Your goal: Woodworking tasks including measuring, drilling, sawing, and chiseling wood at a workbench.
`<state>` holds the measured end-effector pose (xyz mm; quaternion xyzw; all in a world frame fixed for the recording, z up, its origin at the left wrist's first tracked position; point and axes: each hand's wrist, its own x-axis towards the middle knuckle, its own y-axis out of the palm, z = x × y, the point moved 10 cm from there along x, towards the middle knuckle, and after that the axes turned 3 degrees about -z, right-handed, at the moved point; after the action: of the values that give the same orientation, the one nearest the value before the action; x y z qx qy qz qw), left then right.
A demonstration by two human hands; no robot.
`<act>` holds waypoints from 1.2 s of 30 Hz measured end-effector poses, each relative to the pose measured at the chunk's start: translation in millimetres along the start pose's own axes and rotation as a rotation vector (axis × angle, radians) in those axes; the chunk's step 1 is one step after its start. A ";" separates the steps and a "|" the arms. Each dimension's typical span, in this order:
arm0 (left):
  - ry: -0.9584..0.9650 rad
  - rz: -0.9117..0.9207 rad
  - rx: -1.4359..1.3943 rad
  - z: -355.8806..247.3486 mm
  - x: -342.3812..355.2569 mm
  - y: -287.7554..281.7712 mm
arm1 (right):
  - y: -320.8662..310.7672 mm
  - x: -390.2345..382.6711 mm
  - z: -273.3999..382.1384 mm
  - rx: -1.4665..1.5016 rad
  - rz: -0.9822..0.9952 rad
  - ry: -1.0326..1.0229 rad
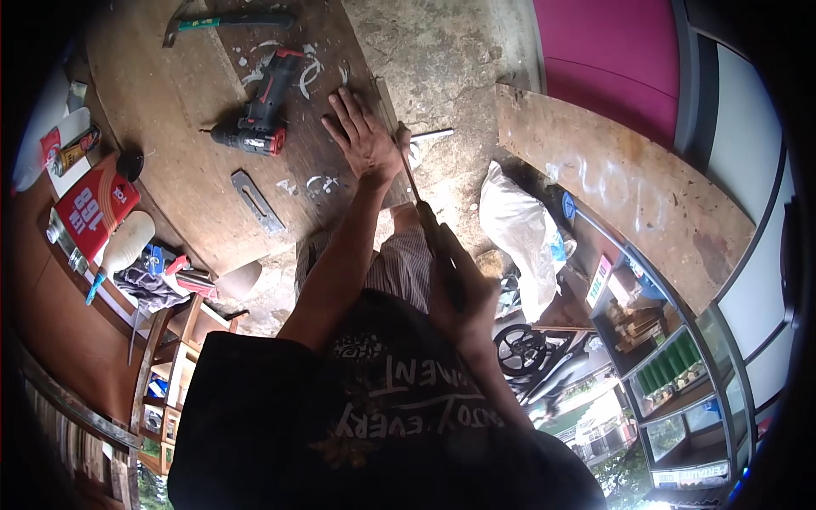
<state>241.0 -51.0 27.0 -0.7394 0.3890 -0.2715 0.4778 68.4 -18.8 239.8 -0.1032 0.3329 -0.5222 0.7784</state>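
Note:
My left hand (364, 143) lies spread on the edge of a dark wooden board (297, 183) on the worktop (153, 102). My right hand (467, 302), blurred, grips the dark handle of a handsaw (438, 238), whose narrow blade runs up to the board's edge beside my left hand. A black and red cordless drill (259, 110) lies left of my left hand, a hammer (221, 21) sits farther back, and a slotted metal piece (255, 200) lies below the drill. Pale shavings are scattered on the board.
Red container (93, 204), bottles and rags crowd the left side. A white sack (518, 229) stands at the right below a long plywood piece (620, 187). A glass-fronted cabinet (680, 399) and a black wheel (518, 348) are at lower right. A pink panel (603, 51) stands behind.

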 end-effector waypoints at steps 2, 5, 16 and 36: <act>-0.016 -0.010 0.026 -0.1 -11.2 4.2 | 37.3 64.6 -10.0 -0.003 0.027 0.023; 0.138 -0.113 0.691 0.5 -11.1 34.9 | 60.9 130.3 0.8 -0.047 -0.141 -0.249; 0.014 -0.060 0.288 4.9 -14.5 11.8 | 66.5 114.8 -9.7 -0.038 -0.015 -0.036; -0.061 0.016 0.041 2.7 -10.9 -9.7 | 11.7 21.6 32.0 -0.010 -0.049 -0.147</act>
<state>240.2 -38.3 34.6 -0.7342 0.3746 -0.2531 0.5065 102.2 -38.8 249.2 -0.1531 0.2748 -0.5306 0.7871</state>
